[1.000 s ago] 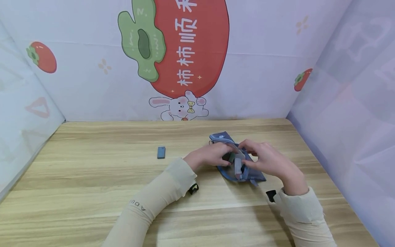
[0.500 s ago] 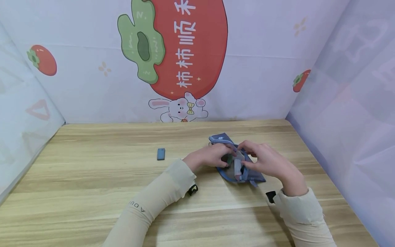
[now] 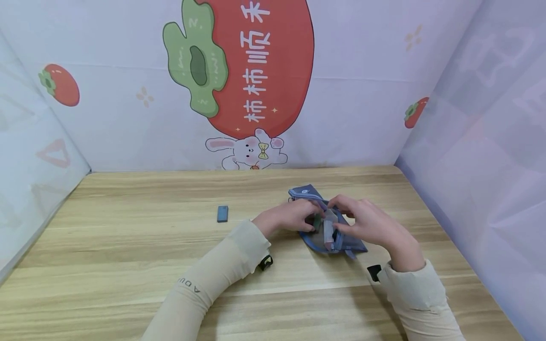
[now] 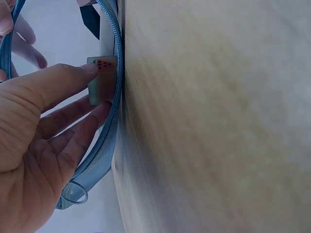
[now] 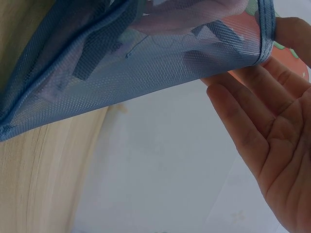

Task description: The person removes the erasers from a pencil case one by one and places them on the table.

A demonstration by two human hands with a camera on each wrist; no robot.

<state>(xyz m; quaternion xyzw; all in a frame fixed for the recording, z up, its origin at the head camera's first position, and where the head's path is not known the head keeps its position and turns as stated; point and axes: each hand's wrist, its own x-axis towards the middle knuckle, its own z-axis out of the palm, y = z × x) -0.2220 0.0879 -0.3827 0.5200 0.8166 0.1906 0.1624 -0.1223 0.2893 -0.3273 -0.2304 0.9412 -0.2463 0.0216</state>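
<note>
A blue mesh zipper pouch [image 3: 353, 240] lies right of the table's middle, its mouth spread. Reaching into it from the left, my left hand [image 3: 293, 216] pinches a small green block with dark red dots [image 4: 95, 87] between thumb and fingers. A pale, whitish block [image 3: 328, 231] sits in the pouch beside it. From the other side, my right hand [image 3: 370, 222] pinches the pouch's bound edge between thumb and fingers, which the right wrist view shows at the mesh corner. Other small items inside are blurred by the mesh.
A small blue rectangular block [image 3: 222, 213] lies on the wooden table [image 3: 141, 246], left of the pouch. A printed back wall [image 3: 354, 123] rises behind the table, with side walls at left and right.
Both hands stay at the pouch with almost no movement. The head view has tilted slightly, so the scene sits a little lower in the picture.
</note>
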